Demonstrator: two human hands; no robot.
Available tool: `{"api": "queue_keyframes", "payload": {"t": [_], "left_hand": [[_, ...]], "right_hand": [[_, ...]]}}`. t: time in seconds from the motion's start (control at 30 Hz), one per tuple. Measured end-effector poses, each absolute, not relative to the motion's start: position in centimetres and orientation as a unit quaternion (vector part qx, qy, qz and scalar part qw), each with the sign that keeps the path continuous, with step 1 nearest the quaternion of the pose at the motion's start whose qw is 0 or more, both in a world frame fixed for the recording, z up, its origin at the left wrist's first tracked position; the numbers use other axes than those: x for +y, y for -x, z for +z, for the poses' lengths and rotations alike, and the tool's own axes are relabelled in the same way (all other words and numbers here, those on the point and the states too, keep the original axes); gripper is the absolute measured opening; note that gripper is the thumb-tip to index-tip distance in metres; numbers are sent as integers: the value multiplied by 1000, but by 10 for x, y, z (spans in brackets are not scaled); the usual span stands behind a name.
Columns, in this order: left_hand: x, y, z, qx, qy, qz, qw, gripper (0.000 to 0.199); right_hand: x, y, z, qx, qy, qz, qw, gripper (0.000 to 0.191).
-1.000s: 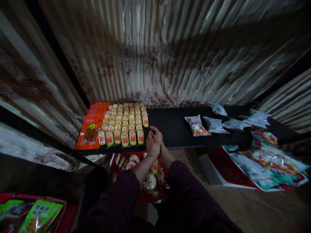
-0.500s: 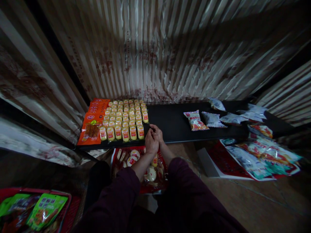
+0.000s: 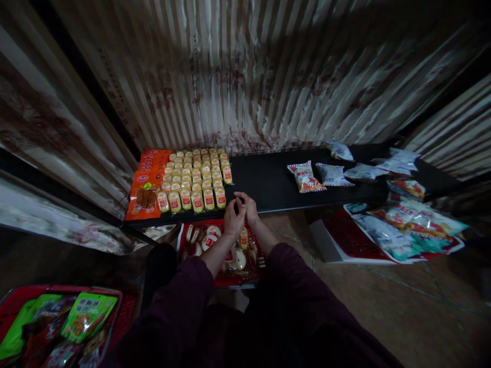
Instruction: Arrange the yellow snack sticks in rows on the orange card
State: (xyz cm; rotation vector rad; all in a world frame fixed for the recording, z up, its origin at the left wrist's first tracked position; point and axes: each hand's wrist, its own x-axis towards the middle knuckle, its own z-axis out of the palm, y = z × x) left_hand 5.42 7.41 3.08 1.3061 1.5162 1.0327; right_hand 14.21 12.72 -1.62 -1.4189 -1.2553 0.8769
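Note:
My left hand (image 3: 232, 221) and my right hand (image 3: 250, 207) are pressed together at the front edge of a black shelf (image 3: 268, 185), fingertips meeting. Whether they pinch anything is too dark to tell. Just left of them, rows of small yellow packets (image 3: 197, 176) stand in a tight grid on the shelf. Beyond the grid lies a stack of orange flat packs (image 3: 148, 179). Below my wrists an open red bag (image 3: 218, 258) holds several more of the small packets.
A red-striped snack bag (image 3: 305, 177) and silvery bags (image 3: 333, 175) lie on the shelf's right half. Colourful bags (image 3: 406, 225) are piled on the floor at the right. A red basket (image 3: 15, 301) with green packets sits lower left. A striped curtain hangs behind.
My hands stay together at the shelf edge and shift only slightly. The view has tilted, so the shelf and packets sit higher in the picture.

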Motion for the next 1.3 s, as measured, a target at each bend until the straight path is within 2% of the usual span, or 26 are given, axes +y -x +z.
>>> {"api": "queue_keyframes", "payload": {"t": [0.43, 0.57, 0.87, 1.03, 1.17, 1.3], "left_hand": [[46, -45, 8, 549, -537, 465, 440, 32], [36, -47, 7, 558, -559, 449, 418, 31], [23, -54, -8, 568, -567, 400, 444, 34], [18, -56, -27, 579, -574, 365, 449, 31], [14, -59, -51, 624, -519, 320, 489, 29], [13, -61, -72, 630, -459, 330, 533, 28]], "right_hand": [[80, -136, -22, -529, 558, 342, 541, 30], [65, -139, -24, -530, 542, 334, 560, 30], [44, -141, -24, -540, 534, 321, 566, 31], [35, -147, -55, -543, 581, 309, 521, 33], [31, -153, -86, -529, 642, 321, 452, 31], [31, -158, -105, -522, 701, 330, 357, 33]]}}
